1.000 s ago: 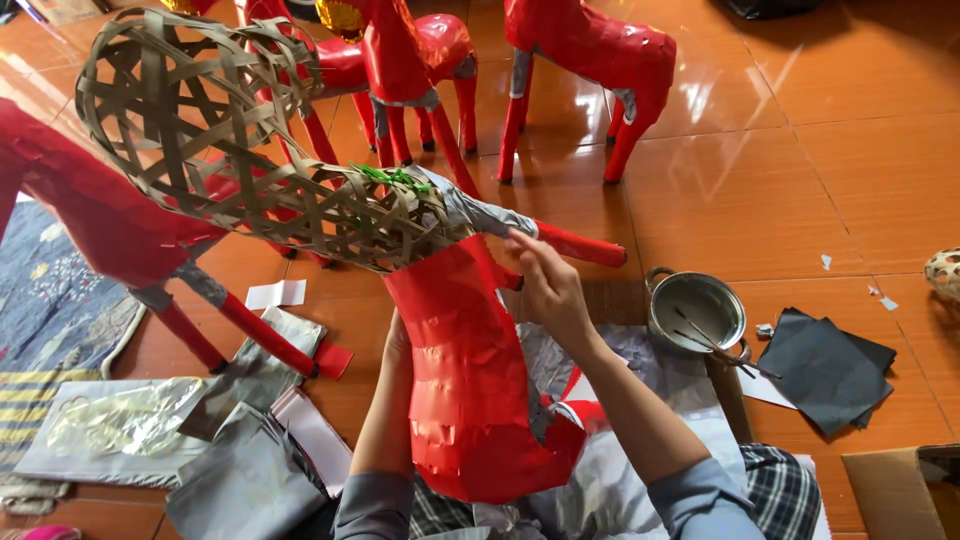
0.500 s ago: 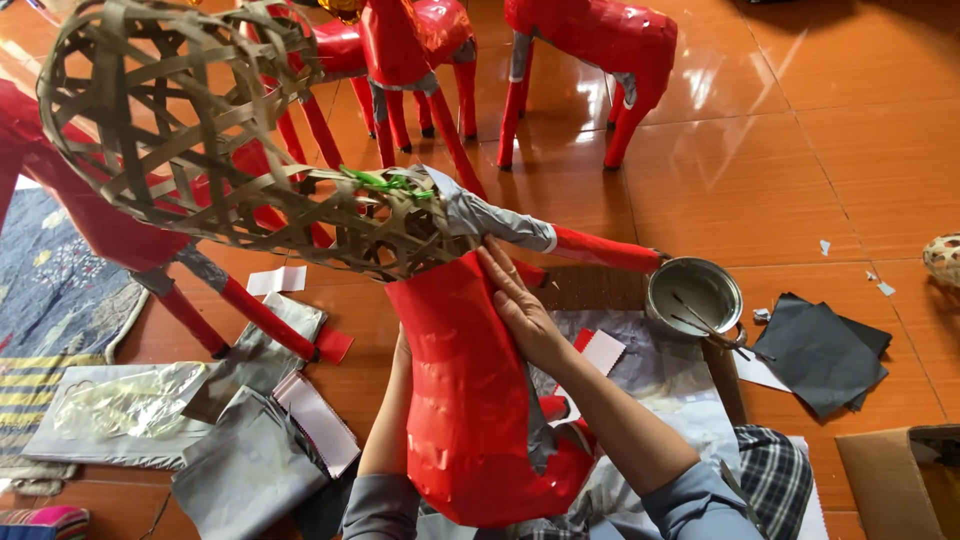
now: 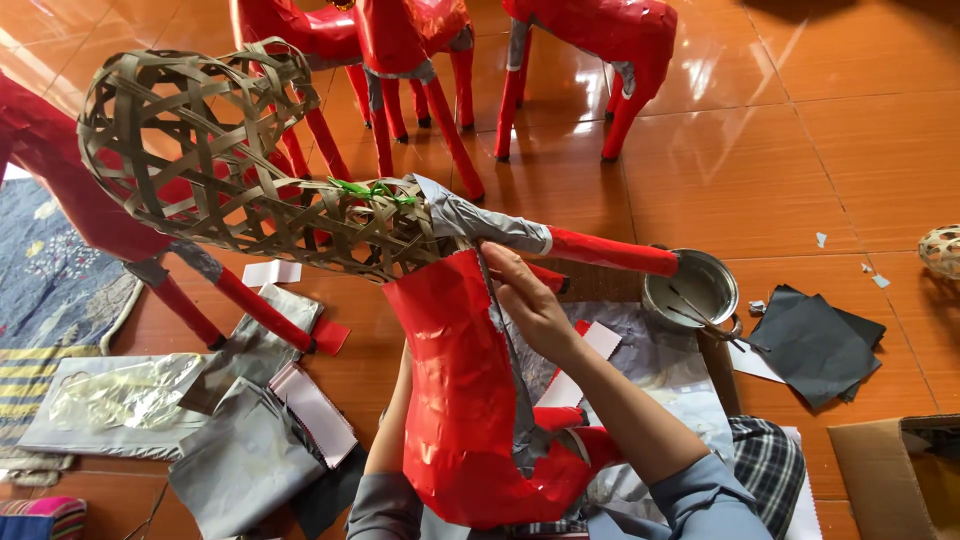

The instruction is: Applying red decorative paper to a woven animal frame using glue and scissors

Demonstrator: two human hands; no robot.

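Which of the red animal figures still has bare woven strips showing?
The figure on the person's lap, under the right hand: its woven head and neck are uncovered. The standing figures behind are fully papered.

Red paper body — tan woven frame, orange floor

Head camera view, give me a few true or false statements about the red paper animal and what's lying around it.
1. The right hand rests on the red-papered body. True.
2. The woven frame is fully covered in red paper. False: its strips are bare.
3. A metal bowl sits on the floor. True.
4. The dark sheets lie left of the bowl. False: they lie right.
5. The left hand shows clearly. False: it is hidden behind the body.
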